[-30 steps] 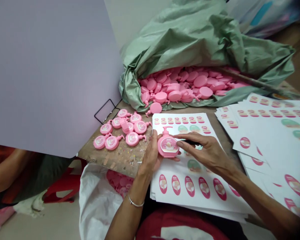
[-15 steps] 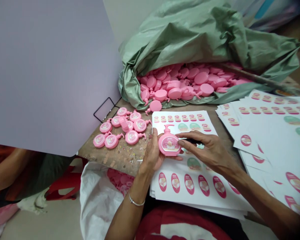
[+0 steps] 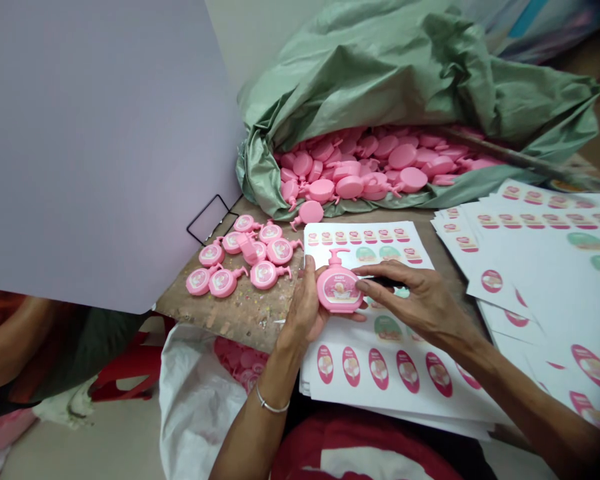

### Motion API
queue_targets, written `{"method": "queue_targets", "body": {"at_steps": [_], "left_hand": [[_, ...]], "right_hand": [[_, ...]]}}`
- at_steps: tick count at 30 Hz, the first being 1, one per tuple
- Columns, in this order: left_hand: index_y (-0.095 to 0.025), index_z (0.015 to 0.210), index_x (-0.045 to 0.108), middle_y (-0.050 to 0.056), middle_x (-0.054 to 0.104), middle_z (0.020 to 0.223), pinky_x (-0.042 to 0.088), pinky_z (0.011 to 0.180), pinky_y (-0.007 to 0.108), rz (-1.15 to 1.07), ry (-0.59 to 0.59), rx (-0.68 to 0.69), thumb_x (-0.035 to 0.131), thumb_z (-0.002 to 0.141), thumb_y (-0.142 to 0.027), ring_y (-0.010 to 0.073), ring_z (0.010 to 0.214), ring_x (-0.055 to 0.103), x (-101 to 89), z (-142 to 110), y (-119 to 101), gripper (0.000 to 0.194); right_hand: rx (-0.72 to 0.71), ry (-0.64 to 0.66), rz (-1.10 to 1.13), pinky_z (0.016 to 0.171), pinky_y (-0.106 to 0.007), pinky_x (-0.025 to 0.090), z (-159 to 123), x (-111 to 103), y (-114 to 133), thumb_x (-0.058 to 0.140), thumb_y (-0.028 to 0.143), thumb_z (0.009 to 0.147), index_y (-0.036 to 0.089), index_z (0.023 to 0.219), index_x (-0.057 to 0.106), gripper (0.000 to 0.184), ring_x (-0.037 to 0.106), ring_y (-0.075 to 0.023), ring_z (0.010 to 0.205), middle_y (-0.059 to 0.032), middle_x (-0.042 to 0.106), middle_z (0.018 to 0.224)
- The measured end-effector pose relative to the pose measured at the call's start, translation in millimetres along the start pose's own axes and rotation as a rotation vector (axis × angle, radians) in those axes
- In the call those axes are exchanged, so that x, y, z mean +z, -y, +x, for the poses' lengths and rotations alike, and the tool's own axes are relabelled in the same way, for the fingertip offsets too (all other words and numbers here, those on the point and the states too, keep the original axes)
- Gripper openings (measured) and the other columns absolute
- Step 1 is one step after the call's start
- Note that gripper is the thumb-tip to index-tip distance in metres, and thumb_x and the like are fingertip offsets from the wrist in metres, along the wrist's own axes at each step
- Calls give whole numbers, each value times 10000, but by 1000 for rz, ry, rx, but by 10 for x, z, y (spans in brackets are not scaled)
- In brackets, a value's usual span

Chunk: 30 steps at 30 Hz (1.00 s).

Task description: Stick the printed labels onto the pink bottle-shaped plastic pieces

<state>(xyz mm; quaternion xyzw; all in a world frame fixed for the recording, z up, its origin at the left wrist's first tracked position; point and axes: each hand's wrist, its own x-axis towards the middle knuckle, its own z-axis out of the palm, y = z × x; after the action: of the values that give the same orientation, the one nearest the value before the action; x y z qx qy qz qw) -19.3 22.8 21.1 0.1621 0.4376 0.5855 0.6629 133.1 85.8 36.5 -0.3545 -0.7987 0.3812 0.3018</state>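
My left hand (image 3: 307,300) is closed round the lower left side of a small pink toy pump bottle (image 3: 339,290). The bottle stands upright above the sticker sheets, its nozzle on top and a label with a baby picture on its front. My right hand (image 3: 405,293) has its thumb and forefinger at the bottle's right edge, touching the label side. A slim black tool (image 3: 386,282) lies within that hand under the forefinger; its tip is hidden. Below both hands lies a stack of white sticker sheets (image 3: 355,393) with pink oval and green stickers.
Labelled pink bottles (image 3: 265,274) lie in a group at left, near a black wire stand (image 3: 213,220). A green sack (image 3: 380,80) spills plain pink bottles (image 3: 350,187) at the back. More sheets (image 3: 555,267) lie right. A white sack (image 3: 195,400) hangs below the table edge; another person's arm (image 3: 15,340) shows far left.
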Motion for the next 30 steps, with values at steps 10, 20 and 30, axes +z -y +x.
{"method": "queue_targets", "body": {"at_steps": [10, 20, 30], "left_hand": [[-120, 1131, 629, 157, 712, 941, 601, 618, 382, 6, -26, -2, 297, 900, -669, 275, 797, 708, 36, -21, -12, 682], [-116, 1160, 619, 143, 713, 917, 609, 604, 367, 15, -41, 8, 307, 903, -660, 250, 771, 707, 37, -10, -19, 678], [-129, 1141, 624, 127, 722, 894, 609, 638, 399, -8, -65, 3, 310, 902, -661, 262, 788, 711, 67, -19, -28, 663]], "right_hand": [[112, 6, 71, 668, -302, 530, -3, -14, 23, 645, 423, 807, 257, 925, 758, 232, 682, -217, 845, -14, 751, 923], [120, -21, 37, 635, -289, 519, -8, 0, 58, 658, 432, 790, 242, 911, 751, 243, 672, -210, 831, -29, 741, 930], [115, -45, 46, 619, -279, 516, -7, 20, 34, 663, 419, 792, 241, 907, 740, 225, 669, -194, 787, -26, 740, 922]]}}
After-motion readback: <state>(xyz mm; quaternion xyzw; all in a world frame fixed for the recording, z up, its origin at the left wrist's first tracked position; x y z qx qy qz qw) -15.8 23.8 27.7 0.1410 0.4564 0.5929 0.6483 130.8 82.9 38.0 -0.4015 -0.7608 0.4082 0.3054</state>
